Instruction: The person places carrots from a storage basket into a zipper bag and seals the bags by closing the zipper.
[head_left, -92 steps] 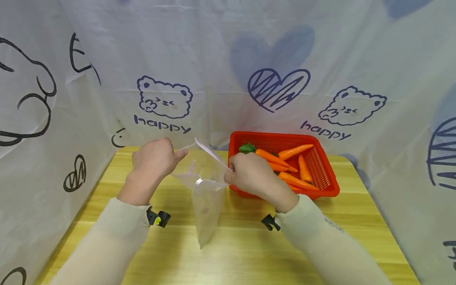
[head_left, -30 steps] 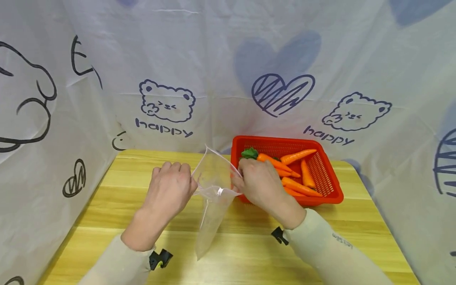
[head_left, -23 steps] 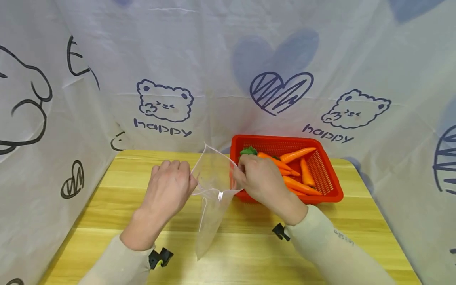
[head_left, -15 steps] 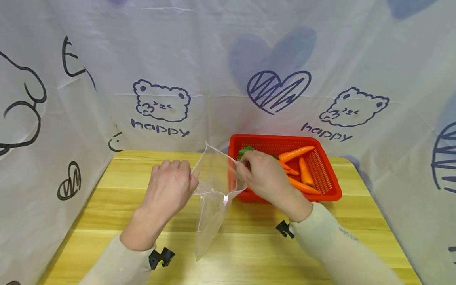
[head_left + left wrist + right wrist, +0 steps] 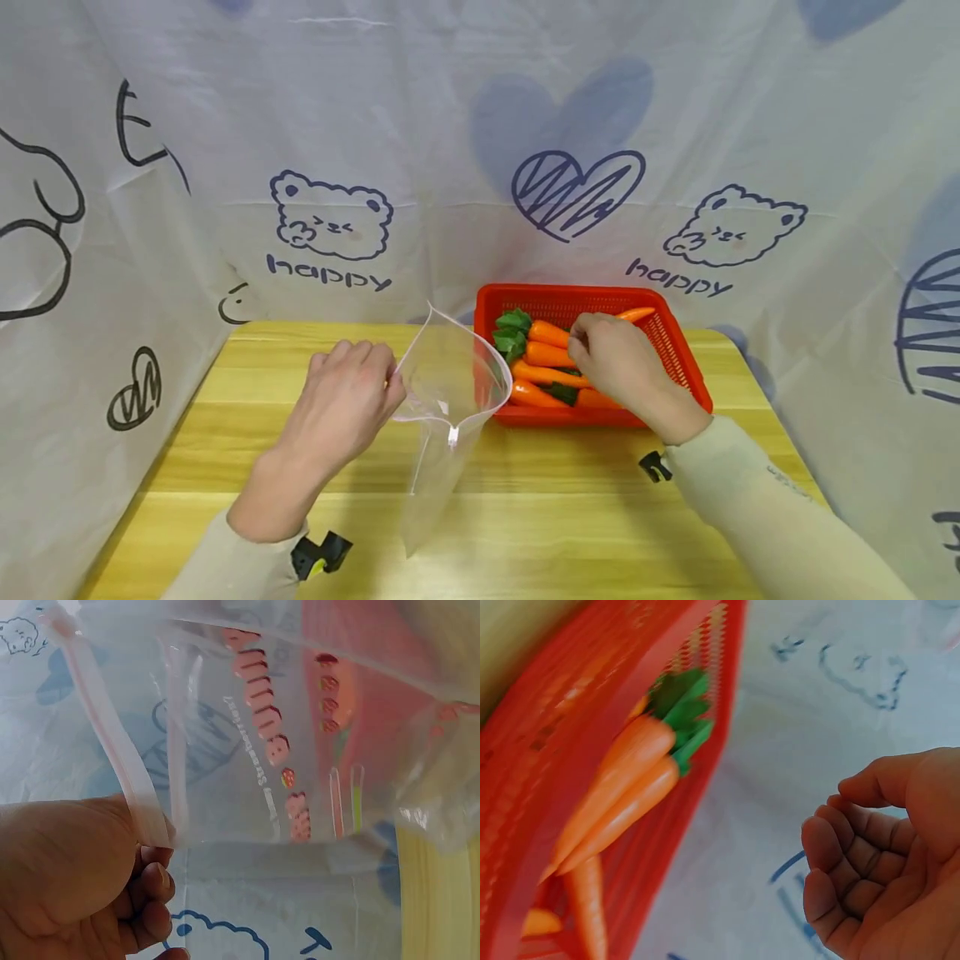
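My left hand point(image 5: 337, 408) pinches the rim of a clear zip bag point(image 5: 442, 467) between thumb and curled fingers. The bag hangs with its mouth spread wide and a white slider at its front edge. In the left wrist view, pink lettering and strawberry prints show on the bag point(image 5: 255, 697). My right hand point(image 5: 618, 358) is over the red basket point(image 5: 600, 293), its fingers loosely bent with nothing between them, as the right wrist view shows. Several orange carrots point(image 5: 551, 375) with green leafy tops lie in the basket, some hidden under the right hand.
The basket stands at the back right of the wooden table point(image 5: 540, 517), beside the bag. A pale printed curtain point(image 5: 450, 150) rises behind the table and along both sides. Black clips point(image 5: 322, 554) sit at the sleeve cuffs.
My right hand has let go of the bag's rim and moved right, over the basket, uncovering more carrots. The bag's mouth has rounded open. The left hand keeps its pinch on the bag.
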### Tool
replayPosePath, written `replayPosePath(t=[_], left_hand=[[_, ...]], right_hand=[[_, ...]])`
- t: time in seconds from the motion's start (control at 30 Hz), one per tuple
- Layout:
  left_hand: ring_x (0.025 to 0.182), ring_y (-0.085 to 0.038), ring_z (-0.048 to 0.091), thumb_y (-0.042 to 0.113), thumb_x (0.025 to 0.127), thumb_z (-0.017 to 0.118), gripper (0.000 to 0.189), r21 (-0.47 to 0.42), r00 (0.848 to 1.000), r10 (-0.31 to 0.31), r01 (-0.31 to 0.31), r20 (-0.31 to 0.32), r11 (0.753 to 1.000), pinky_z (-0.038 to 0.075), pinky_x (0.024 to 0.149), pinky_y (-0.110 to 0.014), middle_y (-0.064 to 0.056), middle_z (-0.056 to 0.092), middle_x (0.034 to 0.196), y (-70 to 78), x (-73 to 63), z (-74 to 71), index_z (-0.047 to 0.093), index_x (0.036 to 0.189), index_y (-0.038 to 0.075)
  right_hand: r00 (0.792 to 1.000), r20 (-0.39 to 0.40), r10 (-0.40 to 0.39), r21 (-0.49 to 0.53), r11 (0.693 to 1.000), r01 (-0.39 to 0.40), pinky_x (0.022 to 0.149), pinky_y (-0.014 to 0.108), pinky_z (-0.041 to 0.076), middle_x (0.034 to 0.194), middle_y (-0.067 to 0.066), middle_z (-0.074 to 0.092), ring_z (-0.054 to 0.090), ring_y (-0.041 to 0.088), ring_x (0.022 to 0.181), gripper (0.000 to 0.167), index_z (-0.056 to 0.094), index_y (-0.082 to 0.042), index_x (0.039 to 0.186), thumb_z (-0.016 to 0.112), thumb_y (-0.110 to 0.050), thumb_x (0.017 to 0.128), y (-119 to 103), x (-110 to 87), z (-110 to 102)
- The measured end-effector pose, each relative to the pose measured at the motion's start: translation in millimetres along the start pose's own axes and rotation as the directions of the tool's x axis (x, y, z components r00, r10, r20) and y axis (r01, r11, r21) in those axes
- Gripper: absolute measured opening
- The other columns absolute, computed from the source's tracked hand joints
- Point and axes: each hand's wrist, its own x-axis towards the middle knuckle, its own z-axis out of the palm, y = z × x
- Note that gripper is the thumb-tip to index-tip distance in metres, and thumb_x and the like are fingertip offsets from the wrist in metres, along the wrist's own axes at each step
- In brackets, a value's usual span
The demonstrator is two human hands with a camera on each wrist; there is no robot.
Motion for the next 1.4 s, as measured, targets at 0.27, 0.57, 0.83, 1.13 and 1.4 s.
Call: replayPosePath(t=[0.27, 0.57, 0.83, 1.13, 1.4], left_hand=[[0.068, -0.024, 0.045, 0.008, 0.089, 0.062, 0.015, -0.011, 1.000, 0.004, -0.004, 0.000, 1.000, 0.030, 0.065, -0.036, 0.000, 0.049, 0.068, -9.0, -7.1, 1.4, 0.056, 0.076, 0.011], [0.066, -0.024, 0.046, 0.007, 0.088, 0.063, 0.013, -0.019, 0.999, 0.018, -0.018, -0.029, 1.000, 0.031, 0.063, -0.036, 0.000, 0.050, 0.068, -11.3, -8.6, 3.6, 0.057, 0.077, 0.010], [0.068, -0.025, 0.047, 0.009, 0.089, 0.063, 0.011, -0.024, 1.000, -0.004, 0.003, -0.016, 1.000, 0.033, 0.064, -0.037, -0.001, 0.052, 0.070, -11.2, -10.0, 3.6, 0.059, 0.079, 0.010], [0.069, -0.025, 0.047, 0.010, 0.090, 0.063, 0.015, -0.023, 1.000, -0.001, 0.001, -0.025, 1.000, 0.034, 0.066, -0.038, 0.000, 0.051, 0.070, -9.3, -10.4, 4.4, 0.057, 0.077, 0.010], [0.069, -0.023, 0.045, 0.010, 0.090, 0.063, 0.014, -0.020, 1.000, -0.016, 0.016, -0.010, 1.000, 0.033, 0.066, -0.037, 0.001, 0.050, 0.070, -11.4, -13.7, 4.2, 0.057, 0.078, 0.011]], right_hand=[[0.997, 0.064, -0.032, -0.069, 0.997, 0.036, 0.072, 0.042, 0.052, 0.083, 0.008, 0.064, 0.059, 0.026, 0.075, 0.013, 0.068, -0.006, 0.094, 0.060, -0.014, 0.099, 33, 20.6, 13], [0.958, 0.233, -0.168, -0.198, 0.956, 0.216, 0.078, 0.045, 0.056, 0.087, 0.009, 0.067, 0.063, 0.029, 0.079, 0.006, 0.068, -0.005, 0.095, 0.064, -0.010, 0.095, 41, 62.1, 34], [0.918, 0.370, -0.142, -0.214, 0.949, 0.233, 0.092, 0.050, 0.057, 0.098, 0.011, 0.071, 0.068, 0.033, 0.092, 0.013, 0.070, -0.006, 0.104, 0.068, -0.015, 0.097, 44, 79.4, 52], [0.865, 0.493, -0.090, -0.163, 0.967, 0.194, 0.100, 0.048, 0.055, 0.101, 0.012, 0.067, 0.064, 0.032, 0.095, 0.021, 0.064, -0.004, 0.115, 0.059, -0.021, 0.105, 43, 84.0, 76], [0.890, 0.432, -0.143, -0.160, 0.960, 0.232, 0.100, 0.050, 0.054, 0.106, 0.016, 0.067, 0.066, 0.035, 0.102, 0.026, 0.066, -0.001, 0.117, 0.067, -0.019, 0.098, 46, 76.0, 84]])
